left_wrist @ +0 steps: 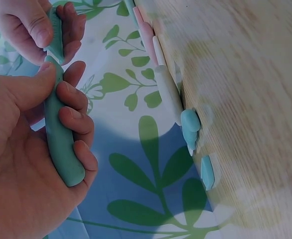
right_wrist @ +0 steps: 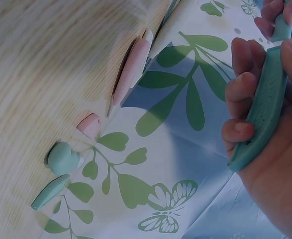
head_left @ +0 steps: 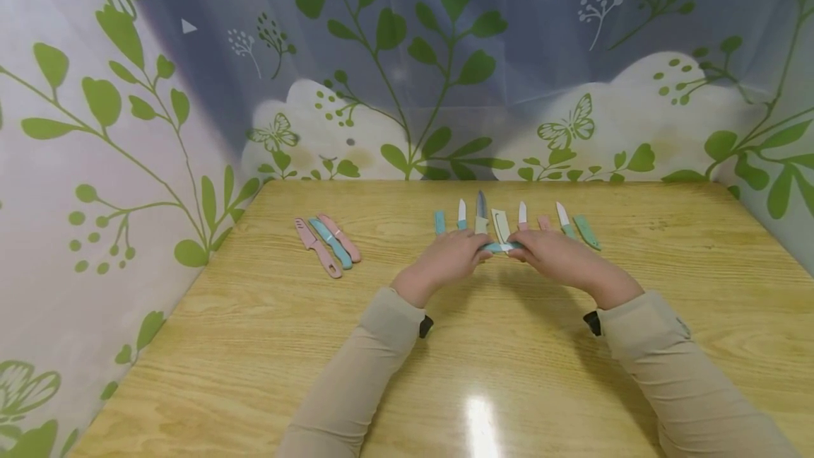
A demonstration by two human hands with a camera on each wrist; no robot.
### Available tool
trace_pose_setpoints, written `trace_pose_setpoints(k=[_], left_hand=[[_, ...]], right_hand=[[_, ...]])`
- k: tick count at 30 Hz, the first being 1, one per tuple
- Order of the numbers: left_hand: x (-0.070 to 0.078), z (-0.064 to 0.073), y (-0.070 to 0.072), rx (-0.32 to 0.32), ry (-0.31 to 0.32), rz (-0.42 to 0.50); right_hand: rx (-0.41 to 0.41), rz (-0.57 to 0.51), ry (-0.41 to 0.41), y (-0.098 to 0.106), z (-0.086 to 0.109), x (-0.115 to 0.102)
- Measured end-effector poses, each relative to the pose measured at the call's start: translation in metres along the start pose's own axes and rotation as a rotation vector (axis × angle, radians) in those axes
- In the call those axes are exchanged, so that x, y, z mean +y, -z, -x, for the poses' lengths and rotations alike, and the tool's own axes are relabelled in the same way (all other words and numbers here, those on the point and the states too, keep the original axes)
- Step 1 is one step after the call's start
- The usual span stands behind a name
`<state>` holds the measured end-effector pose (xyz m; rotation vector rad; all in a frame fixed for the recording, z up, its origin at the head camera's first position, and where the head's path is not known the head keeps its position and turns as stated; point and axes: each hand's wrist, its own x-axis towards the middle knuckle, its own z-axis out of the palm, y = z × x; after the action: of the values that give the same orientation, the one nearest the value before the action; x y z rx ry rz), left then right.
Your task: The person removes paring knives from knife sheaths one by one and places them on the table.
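Note:
Over the table, my left hand [head_left: 450,260] grips the teal handle [left_wrist: 64,139] of a knife, fingers curled round it. My right hand [head_left: 562,256] holds a teal sheath [right_wrist: 264,102] in curled fingers, in line with the handle. A short pale stretch of blade shows where the two parts meet. Just beyond the hands lie a cream sheath [head_left: 500,223], a grey-bladed knife with a cream handle [head_left: 481,205] and a white-bladed knife with a pink handle [head_left: 523,213].
Also in that row are a teal sheath [head_left: 440,222], a teal-handled knife [head_left: 462,213], a pink sheath [head_left: 543,222], a green-handled knife [head_left: 564,219] and a green sheath [head_left: 586,232]. Pink and teal knives [head_left: 335,244] lie grouped at left. A patterned cloth [head_left: 381,126] hangs behind the table.

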<state>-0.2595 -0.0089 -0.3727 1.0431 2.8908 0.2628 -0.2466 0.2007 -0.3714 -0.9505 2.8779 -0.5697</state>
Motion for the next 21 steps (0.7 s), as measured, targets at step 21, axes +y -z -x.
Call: trace_pose_setpoints(k=[21], left_hand=[[-0.0007, 0.0003, 0.0004, -0.008, 0.004, 0.01]], right_hand=[[-0.024, -0.021, -0.022, 0.0037, 0.0022, -0.0017]])
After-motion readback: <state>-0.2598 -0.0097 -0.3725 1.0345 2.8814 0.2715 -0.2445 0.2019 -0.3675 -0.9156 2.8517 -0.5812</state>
